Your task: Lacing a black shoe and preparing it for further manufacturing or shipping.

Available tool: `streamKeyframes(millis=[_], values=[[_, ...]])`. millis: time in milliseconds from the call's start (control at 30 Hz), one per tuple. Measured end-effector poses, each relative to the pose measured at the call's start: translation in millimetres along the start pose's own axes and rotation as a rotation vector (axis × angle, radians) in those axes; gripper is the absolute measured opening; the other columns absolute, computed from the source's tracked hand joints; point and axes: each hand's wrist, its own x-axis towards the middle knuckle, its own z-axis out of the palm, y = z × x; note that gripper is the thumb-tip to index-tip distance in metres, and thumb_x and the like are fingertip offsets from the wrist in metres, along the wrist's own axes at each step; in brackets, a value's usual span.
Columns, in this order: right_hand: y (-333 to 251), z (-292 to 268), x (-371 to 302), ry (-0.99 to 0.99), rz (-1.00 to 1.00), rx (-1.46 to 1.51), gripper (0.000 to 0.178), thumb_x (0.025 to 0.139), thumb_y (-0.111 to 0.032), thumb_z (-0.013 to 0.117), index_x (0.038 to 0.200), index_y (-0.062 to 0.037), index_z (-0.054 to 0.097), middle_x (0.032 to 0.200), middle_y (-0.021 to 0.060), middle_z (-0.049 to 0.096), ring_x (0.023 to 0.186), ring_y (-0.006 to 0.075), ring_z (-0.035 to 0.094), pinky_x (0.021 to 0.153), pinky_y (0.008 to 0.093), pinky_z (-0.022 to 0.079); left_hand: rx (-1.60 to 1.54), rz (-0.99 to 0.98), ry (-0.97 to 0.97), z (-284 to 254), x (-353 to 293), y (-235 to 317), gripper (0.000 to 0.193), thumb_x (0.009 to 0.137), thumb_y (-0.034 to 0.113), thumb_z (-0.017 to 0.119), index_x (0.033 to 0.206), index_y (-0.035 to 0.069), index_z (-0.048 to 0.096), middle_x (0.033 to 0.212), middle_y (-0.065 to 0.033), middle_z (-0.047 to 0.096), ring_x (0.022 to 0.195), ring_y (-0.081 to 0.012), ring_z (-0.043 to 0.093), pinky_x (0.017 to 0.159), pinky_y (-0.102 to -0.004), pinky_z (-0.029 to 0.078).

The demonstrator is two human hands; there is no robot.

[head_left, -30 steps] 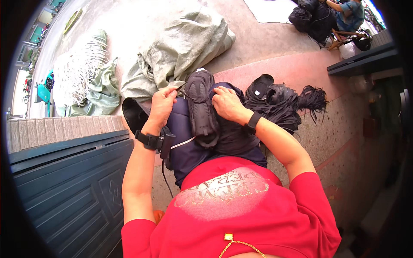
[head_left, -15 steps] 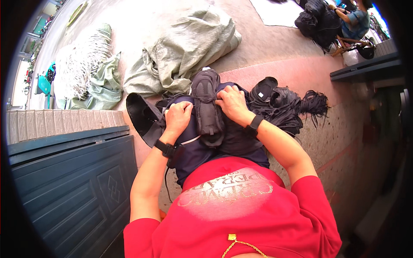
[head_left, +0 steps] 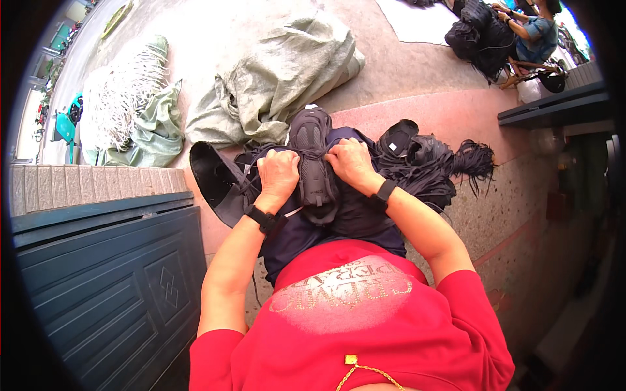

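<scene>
A dark grey and black shoe upper (head_left: 313, 186) lies lengthwise over my lap, its tongue end toward me. My left hand (head_left: 279, 173) is closed at its left side, fingertips pinched together near the lacing. On the opposite side, my right hand (head_left: 350, 159) is closed in a similar pinch. A thin dark shoelace (head_left: 310, 154) crosses the upper between them; its ends run into my fingers and are mostly hidden. By my left knee sits a curved black piece (head_left: 212, 173) with a wide opening. Beside my right leg are piled black uppers and laces (head_left: 427, 163).
A grey-green woven sack (head_left: 277, 78) lies ahead, with a heap of white laces (head_left: 124, 98) farther left. A blue panelled door (head_left: 117, 287) stands at my left. At the far right a co-worker (head_left: 536, 39) sits by a black pile (head_left: 479, 39).
My left hand has moved right and slightly up, closer to the upper. The right hand has shifted slightly down and left. The co-worker's arms have moved.
</scene>
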Motion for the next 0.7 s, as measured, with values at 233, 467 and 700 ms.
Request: streamKeyframes(millis=[233, 467, 700], values=[[-12, -13, -10, -0.044, -0.15, -0.131, 0.025, 0.076, -0.029, 0.059, 0.074, -0.0042, 0.062, 0.081, 0.0112, 0.057, 0.082, 0.0271, 0.052, 0.067, 0.0393, 0.04, 0.208, 0.13, 0.14, -8, -17, 16, 0.021, 0.073, 0.027, 0.063, 0.085, 0.01, 0.063, 0.075, -0.0025, 0.058, 0.078, -0.0219, 0.049, 0.07, -0.0374, 0.036], [-2, -6, -2, -0.216, -0.123, -0.039, 0.021, 0.074, -0.021, 0.054, 0.075, -0.0019, 0.063, 0.084, 0.0142, 0.058, 0.085, 0.0312, 0.054, 0.07, 0.0426, 0.044, 0.192, 0.114, -0.225, -15, -8, -1, 0.024, 0.076, 0.025, 0.059, 0.091, 0.006, 0.06, 0.081, -0.0065, 0.059, 0.085, -0.027, 0.051, 0.065, -0.0437, 0.041], [3, -3, -9, -0.029, -0.079, 0.286, 0.02, 0.072, -0.017, 0.056, 0.081, -0.0029, 0.065, 0.078, 0.0157, 0.06, 0.079, 0.0324, 0.055, 0.071, 0.041, 0.044, -0.058, 0.267, -0.072, -27, 4, 6, 0.016, 0.07, 0.018, 0.066, 0.081, 0.007, 0.063, 0.077, -0.0065, 0.06, 0.081, -0.0264, 0.051, 0.07, -0.0367, 0.044]])
